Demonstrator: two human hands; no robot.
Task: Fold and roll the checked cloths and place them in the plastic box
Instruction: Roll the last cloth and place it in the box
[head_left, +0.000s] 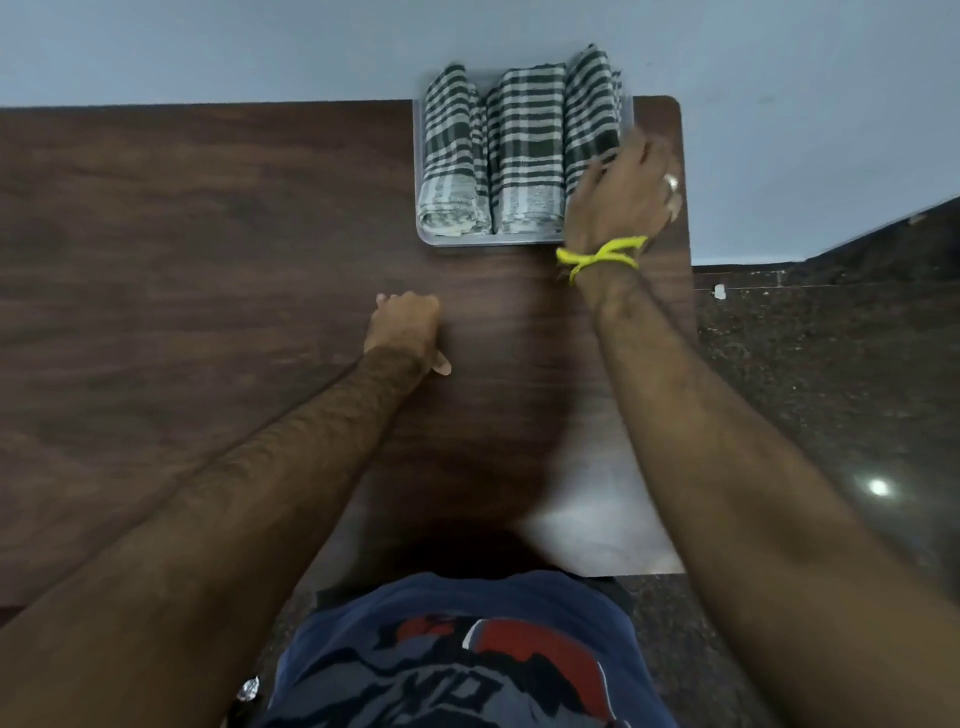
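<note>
Checked cloths (524, 150) in plastic box (457, 240), right hand (621, 195) on third roll.

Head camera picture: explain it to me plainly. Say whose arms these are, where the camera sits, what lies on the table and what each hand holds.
No machine here: a person wears one camera on the head, looking down at their own arms. The dark wooden table carries a clear plastic box at its far edge. Three rolled checked cloths lie in it side by side: left roll, middle roll, right roll. The right hand, with a yellow wrist thread, touches the right roll; its grip is blurred. The left hand rests on the table, fingers loosely curled, holding nothing.
</note>
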